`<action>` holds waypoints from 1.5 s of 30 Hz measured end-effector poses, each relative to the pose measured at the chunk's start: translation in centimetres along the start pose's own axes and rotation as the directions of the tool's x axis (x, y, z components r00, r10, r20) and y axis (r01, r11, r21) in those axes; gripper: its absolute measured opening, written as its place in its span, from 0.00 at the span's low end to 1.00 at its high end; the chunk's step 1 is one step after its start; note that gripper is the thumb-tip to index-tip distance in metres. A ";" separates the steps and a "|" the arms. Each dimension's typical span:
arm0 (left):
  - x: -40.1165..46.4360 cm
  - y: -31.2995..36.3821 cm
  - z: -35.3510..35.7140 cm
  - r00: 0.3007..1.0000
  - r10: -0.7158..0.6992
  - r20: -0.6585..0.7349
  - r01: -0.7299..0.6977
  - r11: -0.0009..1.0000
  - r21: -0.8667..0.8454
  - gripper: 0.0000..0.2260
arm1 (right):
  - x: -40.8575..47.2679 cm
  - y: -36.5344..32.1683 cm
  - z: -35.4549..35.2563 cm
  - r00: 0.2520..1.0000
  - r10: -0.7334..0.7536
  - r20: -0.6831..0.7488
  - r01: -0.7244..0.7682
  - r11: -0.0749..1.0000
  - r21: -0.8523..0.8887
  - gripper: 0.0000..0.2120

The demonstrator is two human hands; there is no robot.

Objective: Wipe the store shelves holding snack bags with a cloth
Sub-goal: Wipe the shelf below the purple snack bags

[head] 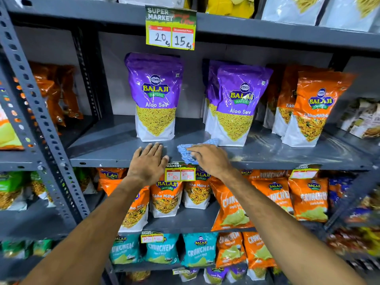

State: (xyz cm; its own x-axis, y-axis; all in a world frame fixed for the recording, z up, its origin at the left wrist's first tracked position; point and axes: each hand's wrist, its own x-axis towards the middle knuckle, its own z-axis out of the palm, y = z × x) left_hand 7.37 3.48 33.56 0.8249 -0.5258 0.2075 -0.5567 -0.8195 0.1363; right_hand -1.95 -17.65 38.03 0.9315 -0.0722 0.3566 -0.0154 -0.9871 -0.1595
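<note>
Grey metal shelf (107,138) at frame center, both hands on its front edge. Left hand (149,162) flat, palm down, fingers straight and spread narrow, resting on shelf just at 6 o'clock of the left purple Aloo Sev bag (155,95); holds nothing. Right hand (211,159) at 3 o'clock of the left one, near but apart, fingers curled onto a blue cloth (185,153), pressing it on the shelf surface. Cloth bunched, sticks out at 9–10 o'clock of the right hand, one corner reaching toward 1 o'clock, just beside base of the right purple Aloo Sev bag (238,103). More purple bags stacked behind that one. Orange Tikha Mitha bags (314,108) at 3 o'clock on same shelf, upright. Light dust/streaks on shelf surface under the orange bags. Yellow price tag (170,29) at 12 o'clock on the shelf above, reads 20 / 15. Smaller price tag (180,173) on the front lip between the wrists. Lower shelves: orange Crunchem bags (308,198) at 4 o'clock, teal Crunchem bags (199,249) at 6 o'clock.
</note>
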 end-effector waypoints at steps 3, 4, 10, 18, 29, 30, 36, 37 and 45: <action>0.1 0.3 -0.1 1.000 -0.017 0.015 0.017 1.000 -0.014 0.30 | -1.6 3.3 -1.1 0.998 0.057 -0.004 -0.057 0.997 -0.050 0.15; 0.2 0.6 -0.2 0.999 -0.021 0.026 0.021 1.000 -0.016 0.29 | -2.1 4.6 -1.7 0.995 0.102 -0.011 -0.102 0.992 -0.072 0.14; 1.1 6.5 -0.8 0.988 0.130 0.085 -0.129 0.991 -0.026 0.29 | -3.9 9.3 -4.3 0.948 0.304 -0.092 -0.312 0.946 -0.091 0.13; 2.0 12.2 0.5 0.978 0.178 0.105 -0.178 0.984 -0.010 0.28 | -3.4 6.3 -2.5 0.988 0.150 0.039 -0.148 0.988 -0.046 0.22; 2.0 12.0 0.8 0.977 0.186 0.104 -0.185 0.983 -0.022 0.29 | -6.1 13.4 -4.3 0.937 0.328 -0.120 -0.336 0.940 -0.054 0.20; 2.0 12.0 0.8 0.977 0.187 0.105 -0.185 0.982 -0.020 0.29 | -6.1 13.9 -4.6 0.927 0.354 -0.125 -0.363 0.930 -0.057 0.20; 1.9 12.0 0.9 0.977 0.188 0.096 -0.188 0.982 -0.015 0.29 | -3.6 9.0 -4.2 0.970 0.208 -0.126 -0.211 0.977 -0.011 0.19; 1.9 12.0 0.8 0.978 0.187 0.095 -0.186 0.982 -0.021 0.29 | -3.4 7.9 -3.5 0.981 0.168 -0.095 -0.171 0.985 -0.026 0.19; 2.0 11.9 0.9 0.976 0.191 0.102 -0.191 0.982 -0.015 0.29 | -5.7 13.1 -4.5 0.951 0.296 -0.093 -0.303 0.951 -0.067 0.20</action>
State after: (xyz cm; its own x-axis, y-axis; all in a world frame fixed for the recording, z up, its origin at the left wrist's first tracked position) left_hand 2.47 -7.48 34.71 0.7089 -0.6932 0.1300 -0.7051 -0.7006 0.1092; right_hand -9.10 -30.83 38.08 0.8471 -0.3743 0.3773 -0.3209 -0.9261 -0.1983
